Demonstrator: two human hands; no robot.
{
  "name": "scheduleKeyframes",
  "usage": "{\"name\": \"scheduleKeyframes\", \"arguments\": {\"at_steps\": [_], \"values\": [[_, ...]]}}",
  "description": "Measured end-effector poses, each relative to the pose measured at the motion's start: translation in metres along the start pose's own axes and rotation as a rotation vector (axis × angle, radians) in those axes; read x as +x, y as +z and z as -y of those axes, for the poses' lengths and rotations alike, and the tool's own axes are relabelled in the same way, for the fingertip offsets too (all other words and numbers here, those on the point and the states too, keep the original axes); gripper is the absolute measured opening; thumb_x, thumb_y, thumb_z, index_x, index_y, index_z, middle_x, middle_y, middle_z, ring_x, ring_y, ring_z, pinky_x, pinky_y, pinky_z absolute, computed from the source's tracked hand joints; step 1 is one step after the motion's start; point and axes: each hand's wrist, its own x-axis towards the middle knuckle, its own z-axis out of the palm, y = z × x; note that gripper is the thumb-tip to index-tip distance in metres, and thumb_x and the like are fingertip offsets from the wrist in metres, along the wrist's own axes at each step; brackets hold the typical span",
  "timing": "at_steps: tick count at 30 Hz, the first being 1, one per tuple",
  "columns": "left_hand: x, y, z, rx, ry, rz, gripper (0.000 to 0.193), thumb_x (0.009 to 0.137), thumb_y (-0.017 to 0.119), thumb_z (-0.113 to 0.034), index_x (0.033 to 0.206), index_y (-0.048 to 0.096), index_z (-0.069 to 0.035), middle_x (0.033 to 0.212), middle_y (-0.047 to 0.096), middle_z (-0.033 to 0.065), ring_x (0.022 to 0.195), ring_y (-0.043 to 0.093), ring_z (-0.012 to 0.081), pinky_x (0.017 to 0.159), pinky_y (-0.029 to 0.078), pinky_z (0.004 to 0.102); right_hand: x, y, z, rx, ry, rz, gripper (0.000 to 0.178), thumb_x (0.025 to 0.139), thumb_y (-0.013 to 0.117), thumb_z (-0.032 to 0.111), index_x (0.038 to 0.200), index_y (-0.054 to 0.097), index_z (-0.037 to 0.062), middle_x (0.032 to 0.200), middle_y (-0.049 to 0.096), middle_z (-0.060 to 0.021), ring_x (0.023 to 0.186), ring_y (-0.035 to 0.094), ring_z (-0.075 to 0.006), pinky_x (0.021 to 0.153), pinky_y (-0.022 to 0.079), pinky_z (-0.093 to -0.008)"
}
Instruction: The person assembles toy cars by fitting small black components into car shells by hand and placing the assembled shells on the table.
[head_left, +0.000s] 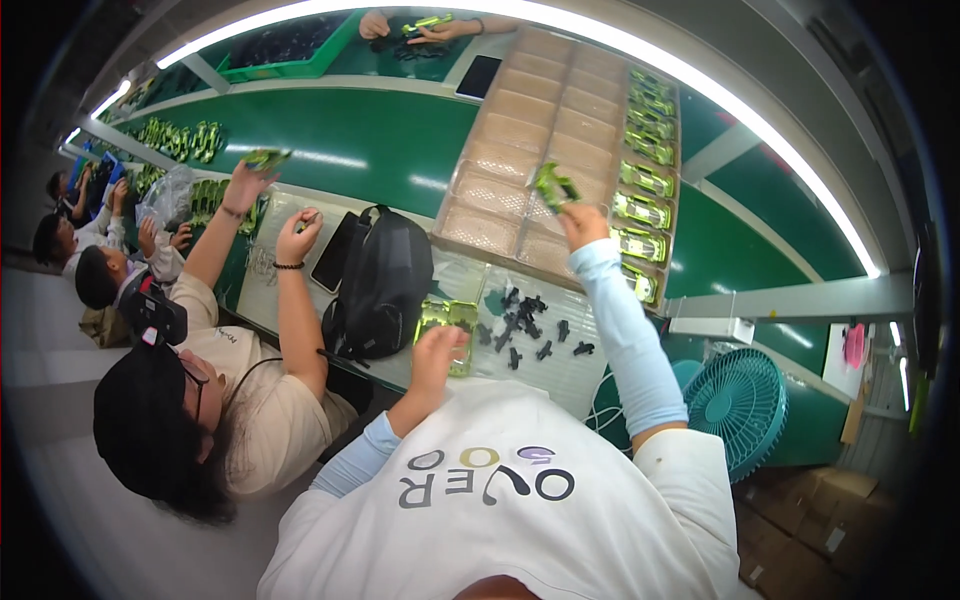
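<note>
Left hand (436,358): at the near side of green parts (436,312) — finger closure cannot be told. Small black pieces (522,318) lie right of it. Right hand (584,226): fingers clamped on a green-black part (551,187), projecting beyond the fingertips — above the compartmented tray (487,191).

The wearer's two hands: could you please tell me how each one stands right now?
Left hand: partly curled at the green pieces; whether it grips one cannot be told.
Right hand: closed, holding a green-and-black piece.
</note>
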Motion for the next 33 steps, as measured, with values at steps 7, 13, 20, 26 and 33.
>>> {"name": "scheduleKeyframes", "arguments": {"at_steps": [7, 13, 20, 26, 33], "values": [[0.010, -0.028, 0.044, -0.481, -0.530, 0.427, 0.055, 0.081, 0.028, -0.049, 0.110, 0.042, -0.005, 0.091, 0.053, 0.0192, 0.075, 0.053, 0.0342, 0.055, 0.048, 0.0391, -0.142, -0.006, 0.119, 0.271, -0.448, 0.546, 0.022, 0.061, 0.055, 0.002, 0.082, 0.055, 0.0072, 0.078, 0.054, -0.0063, 0.075, 0.049, -0.0259, 0.067, 0.043, -0.0336], [-0.024, -0.014, 0.003, -0.942, -0.680, 0.715, 0.043, 0.083, 0.035, -0.032, 0.115, 0.036, -0.004, 0.103, 0.047, 0.0241, 0.074, 0.055, 0.0328, 0.054, 0.050, 0.0382, -0.177, -0.015, 0.064, 0.290, 0.145, 0.171, 0.025, 0.063, 0.059, 0.004, 0.087, 0.054, 0.0040, 0.091, 0.053, -0.0115, 0.085, 0.049, -0.0271, 0.075, 0.040, -0.0331], [-0.021, -0.023, 0.005, -0.901, -0.580, 0.692, 0.048, 0.082, 0.033, -0.038, 0.118, 0.035, -0.006, 0.104, 0.047, 0.0233, 0.075, 0.054, 0.0306, 0.057, 0.046, 0.0362, -0.214, -0.018, -0.024, -0.312, 0.511, 0.284, 0.036, 0.057, 0.065, 0.015, 0.090, 0.052, 0.0096, 0.095, 0.044, -0.0125, 0.091, 0.041, -0.0307, 0.079, 0.037, -0.0353], [-0.031, -0.011, 0.002, -0.886, -0.559, 0.671, 0.046, 0.081, 0.035, -0.037, 0.114, 0.038, -0.006, 0.103, 0.048, 0.0222, 0.074, 0.055, 0.0294, 0.059, 0.045, 0.0351, -0.239, -0.007, -0.050, -0.219, 0.356, 0.189, 0.015, 0.059, 0.060, 0.007, 0.073, 0.056, 0.0086, 0.083, 0.049, -0.0091, 0.079, 0.049, -0.0268, 0.070, 0.042, -0.0325], [-0.041, -0.001, -0.009, -0.871, -0.517, 0.727, 0.050, 0.079, 0.036, -0.035, 0.116, 0.034, 0.000, 0.107, 0.045, 0.0228, 0.074, 0.054, 0.0286, 0.060, 0.046, 0.0351, -0.195, -0.053, 0.051, 0.479, 0.344, -0.137, 0.008, 0.063, 0.058, 0.000, 0.070, 0.059, 0.0027, 0.076, 0.053, -0.0090, 0.062, 0.054, -0.0161, 0.056, 0.044, -0.0250]]}}
